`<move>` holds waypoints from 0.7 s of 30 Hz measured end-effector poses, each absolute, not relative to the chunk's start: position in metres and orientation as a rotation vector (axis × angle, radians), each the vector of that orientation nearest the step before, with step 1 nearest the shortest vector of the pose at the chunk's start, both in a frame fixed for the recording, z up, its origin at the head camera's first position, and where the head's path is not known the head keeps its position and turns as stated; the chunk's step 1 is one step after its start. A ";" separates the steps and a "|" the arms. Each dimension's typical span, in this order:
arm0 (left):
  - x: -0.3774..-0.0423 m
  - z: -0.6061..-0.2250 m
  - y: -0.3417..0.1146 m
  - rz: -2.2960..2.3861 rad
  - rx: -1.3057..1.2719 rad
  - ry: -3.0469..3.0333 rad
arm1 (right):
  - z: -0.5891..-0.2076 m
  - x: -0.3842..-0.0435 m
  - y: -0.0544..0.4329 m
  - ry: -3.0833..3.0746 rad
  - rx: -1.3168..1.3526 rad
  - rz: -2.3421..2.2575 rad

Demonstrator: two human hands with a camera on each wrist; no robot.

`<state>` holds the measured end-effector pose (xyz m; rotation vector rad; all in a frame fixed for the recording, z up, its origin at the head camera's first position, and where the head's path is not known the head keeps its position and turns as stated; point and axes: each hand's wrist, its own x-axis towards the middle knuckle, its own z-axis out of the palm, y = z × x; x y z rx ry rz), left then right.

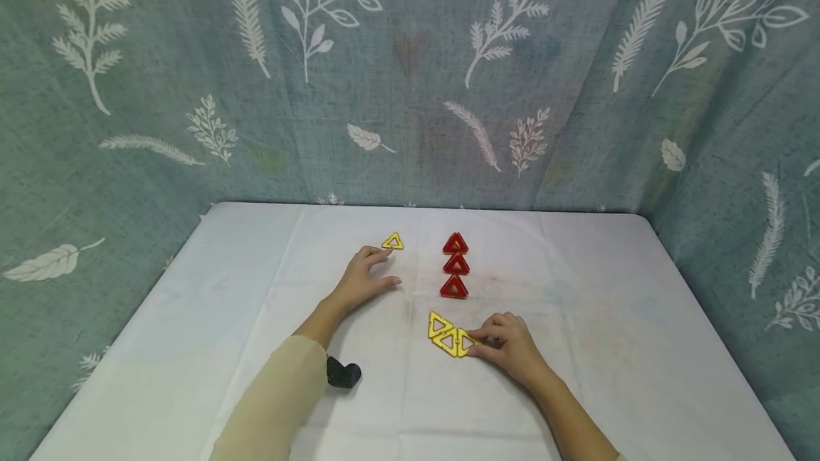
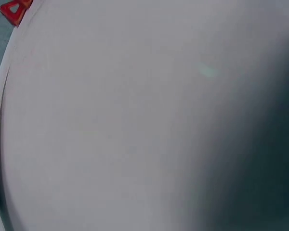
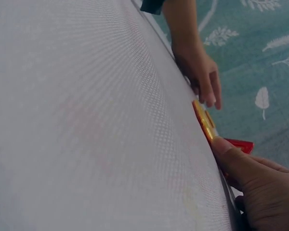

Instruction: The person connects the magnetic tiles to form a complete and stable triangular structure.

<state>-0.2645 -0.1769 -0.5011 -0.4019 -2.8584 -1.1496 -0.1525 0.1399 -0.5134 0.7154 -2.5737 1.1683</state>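
Near the back of the table, fingertips of my left hand (image 1: 365, 280) touch the lower edge of a single yellow triangular frame tile (image 1: 388, 242), with the thumb held apart from it. Closer to the front, my right hand (image 1: 509, 347) pinches the right end of three yellow triangle tiles (image 1: 457, 342) joined edge to edge in a row. That yellow row (image 3: 202, 118) appears nearly edge-on in the right wrist view, at the thumb tip. Three red triangle pieces (image 1: 455, 272) stand in a line between the two hands, pointing away.
White cloth (image 1: 500, 404) covers the table. A patterned green-grey curtain (image 1: 410, 91) hangs behind and along both sides. Below the left forearm shows a black device (image 1: 344, 374) at the wrist. The left wrist view holds mostly cloth, with a red piece (image 2: 10, 15) at its corner.
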 end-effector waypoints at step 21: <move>-0.308 -0.490 -0.139 -0.908 0.099 -2.976 | -0.516 -0.153 0.141 -2.544 0.714 1.154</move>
